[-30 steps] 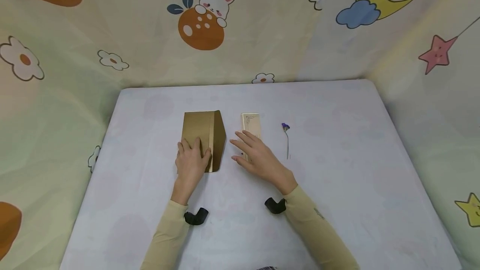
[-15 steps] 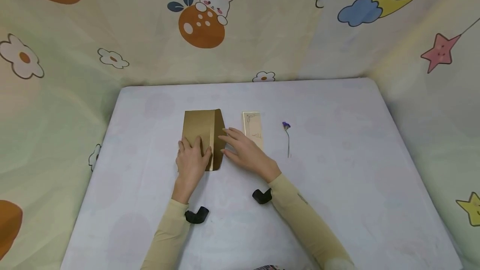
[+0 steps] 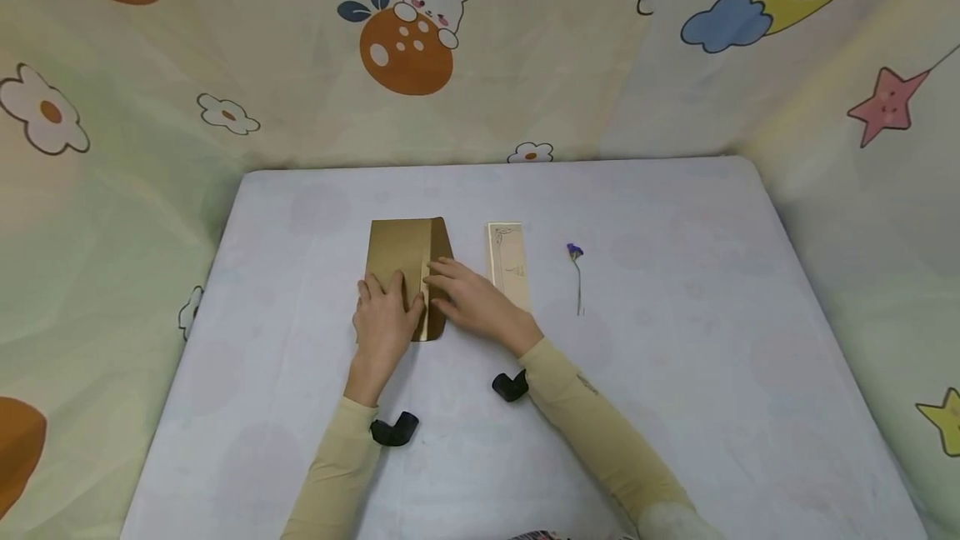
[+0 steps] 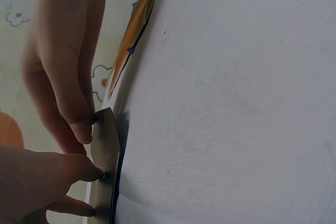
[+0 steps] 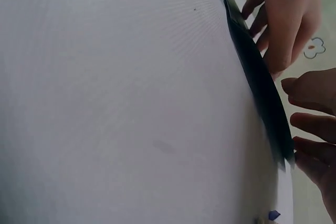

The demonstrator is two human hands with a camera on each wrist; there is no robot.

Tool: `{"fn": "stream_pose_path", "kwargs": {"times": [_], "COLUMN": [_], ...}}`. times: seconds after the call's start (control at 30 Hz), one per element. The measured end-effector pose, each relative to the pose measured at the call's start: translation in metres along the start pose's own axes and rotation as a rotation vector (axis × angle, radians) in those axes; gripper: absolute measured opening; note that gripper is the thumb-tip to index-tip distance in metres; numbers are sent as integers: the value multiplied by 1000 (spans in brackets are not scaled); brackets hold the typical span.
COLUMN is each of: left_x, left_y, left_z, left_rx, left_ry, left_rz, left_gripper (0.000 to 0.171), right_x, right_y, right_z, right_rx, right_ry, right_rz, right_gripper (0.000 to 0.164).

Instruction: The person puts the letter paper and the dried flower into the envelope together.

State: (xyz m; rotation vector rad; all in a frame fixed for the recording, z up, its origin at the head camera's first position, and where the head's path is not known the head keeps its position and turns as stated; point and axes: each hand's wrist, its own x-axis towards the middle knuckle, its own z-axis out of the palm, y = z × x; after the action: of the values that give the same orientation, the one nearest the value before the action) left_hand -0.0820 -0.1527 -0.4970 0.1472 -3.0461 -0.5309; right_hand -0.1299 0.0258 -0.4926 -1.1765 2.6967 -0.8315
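Note:
A gold paper envelope (image 3: 399,244) lies on the table with its flap (image 3: 441,238) opened out to the right. My left hand (image 3: 382,319) rests on the envelope's body, fingers spread. My right hand (image 3: 476,298) reaches in from the right, its loosely extended fingers over the flap and tips near the fold. In the right wrist view the flap's dark underside (image 5: 265,95) slants up off the table, right hand beside it. Right of the envelope lies a cream card (image 3: 507,252) with gold edging, its lower end partly hidden by the right hand.
A dried purple flower (image 3: 575,252) on a thin stem lies right of the card. A white cloth covers the table (image 3: 675,315). Cartoon-printed curtains (image 3: 525,65) stand behind and at both sides. Black camera mounts (image 3: 394,429) are on both wrists.
My right hand has moved left from over the cream card to the envelope's flap, uncovering more of the card. The left hand stays on the envelope.

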Motion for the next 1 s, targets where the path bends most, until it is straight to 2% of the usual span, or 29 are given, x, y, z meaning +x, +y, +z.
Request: {"fn": "stream_pose_path", "kwargs": {"times": [0.2,0.47,0.63,0.87,1.0], "left_x": [1,0,4,10,11], "left_y": [0,0,-4,-8,-9], "left_z": [-2,-11,-18,-27,-27], "left_rx": [3,-30,0,24,30], "left_ry": [-15,-39,-90,-206,-229], "left_rz": [-12,9,59,119,135], "left_gripper": [59,58,59,60,58], "right_x": [4,5,5,5,5], "right_y": [1,3,4,5,5], "right_z": [5,8,8,7,8], "right_rx": [-2,-9,2,2,7], "right_ry": [-49,-88,-88,-88,-88], "right_rz": [37,72,68,60,58], "right_gripper": [38,41,41,40,40]}}
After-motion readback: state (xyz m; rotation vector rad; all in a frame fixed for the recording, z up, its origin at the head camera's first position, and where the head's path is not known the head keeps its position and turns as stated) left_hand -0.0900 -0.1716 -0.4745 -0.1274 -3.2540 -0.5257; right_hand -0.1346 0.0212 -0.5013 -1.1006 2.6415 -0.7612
